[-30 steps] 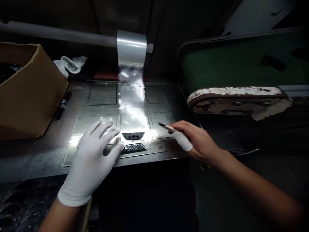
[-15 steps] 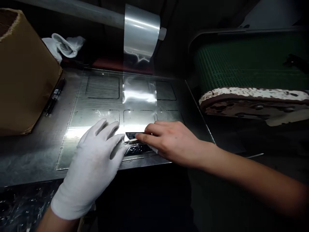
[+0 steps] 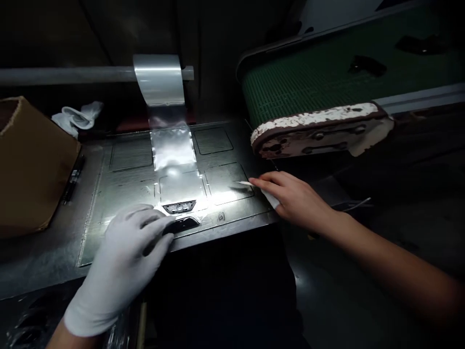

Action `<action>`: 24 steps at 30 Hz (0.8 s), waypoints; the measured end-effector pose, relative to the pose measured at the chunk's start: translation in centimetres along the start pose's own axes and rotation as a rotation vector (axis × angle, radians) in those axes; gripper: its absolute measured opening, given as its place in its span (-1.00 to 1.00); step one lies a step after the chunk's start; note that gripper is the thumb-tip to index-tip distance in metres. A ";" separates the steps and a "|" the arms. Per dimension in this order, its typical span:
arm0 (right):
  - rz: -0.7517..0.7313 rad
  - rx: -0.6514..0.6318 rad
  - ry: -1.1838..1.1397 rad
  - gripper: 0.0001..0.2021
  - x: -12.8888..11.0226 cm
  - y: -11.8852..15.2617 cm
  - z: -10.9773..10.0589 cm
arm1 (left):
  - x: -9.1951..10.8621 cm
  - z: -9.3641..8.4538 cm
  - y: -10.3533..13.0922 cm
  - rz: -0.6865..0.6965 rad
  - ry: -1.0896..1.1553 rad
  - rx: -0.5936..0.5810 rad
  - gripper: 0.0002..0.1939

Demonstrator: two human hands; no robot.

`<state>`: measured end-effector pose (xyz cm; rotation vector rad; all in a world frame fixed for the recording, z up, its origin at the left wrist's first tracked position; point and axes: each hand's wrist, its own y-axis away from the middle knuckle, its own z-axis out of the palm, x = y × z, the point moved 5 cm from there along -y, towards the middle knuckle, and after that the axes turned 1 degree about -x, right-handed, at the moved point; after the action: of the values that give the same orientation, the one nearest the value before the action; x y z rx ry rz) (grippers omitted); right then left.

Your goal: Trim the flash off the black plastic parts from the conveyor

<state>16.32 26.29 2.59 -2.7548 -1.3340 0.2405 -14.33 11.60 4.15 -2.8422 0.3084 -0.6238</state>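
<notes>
My left hand (image 3: 127, 252), in a white glove, has its thumb and forefinger closed at the left end of a glossy black plastic part (image 3: 187, 223) near the plate's front edge. Just behind this part lies a small trapezoid frame-like piece (image 3: 179, 207), dark with a lighter inside, at the end of a strip of clear film (image 3: 173, 148). My right hand (image 3: 294, 198), bare, is closed around a thin, pale, pointed tool (image 3: 244, 183) over the plate's right side. Something white (image 3: 271, 198) shows under its palm; its kind is unclear.
The film hangs from a roll (image 3: 160, 80) on a bar over a marked metal plate (image 3: 127, 186). A cardboard box (image 3: 32, 169), a black pen (image 3: 73, 179) and a white glove-like cloth (image 3: 78, 118) are at left. A green conveyor belt (image 3: 308, 72) carrying dark parts stands at right.
My right hand has moved away from the black part to the right, with the pale tool in it. My left fingers have closed at the black part. The view has shifted.
</notes>
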 end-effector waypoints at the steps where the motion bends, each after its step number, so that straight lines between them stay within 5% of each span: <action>1: 0.015 0.034 -0.021 -0.19 -0.3 -0.6 0.6 | 0.7 0.3 -0.3 0.054 -0.035 -0.063 -0.75; 5: 0.041 0.120 -0.106 -0.25 -1.4 -2.6 2.6 | 2.3 1.5 -1.1 0.097 -0.257 -0.180 -0.69; 9: 0.046 0.230 -0.153 -0.32 -1.6 -2.7 3.1 | 2.0 2.2 -1.0 0.098 -0.350 -0.136 -0.58; 15: 0.027 0.282 -0.168 -0.37 -1.1 -2.4 3.3 | 0.7 2.5 -0.3 0.049 -0.131 0.111 -0.73; 19: 0.035 0.383 -0.214 -0.56 -1.7 -1.7 2.0 | 1.0 1.1 2.7 -0.097 0.167 0.452 -0.90; 22: 0.056 0.487 -0.449 -0.69 -5.0 -0.6 0.7 | 1.1 0.9 5.7 -0.270 0.607 0.718 -0.85; 24: 0.087 0.359 -0.815 -0.75 -9.2 -0.5 1.2 | 1.4 1.5 7.3 -0.319 0.695 0.814 -0.81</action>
<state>10.13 19.40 2.48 -2.4602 -1.1031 1.5593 -13.56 4.54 1.58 -1.8323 -0.2621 -1.4056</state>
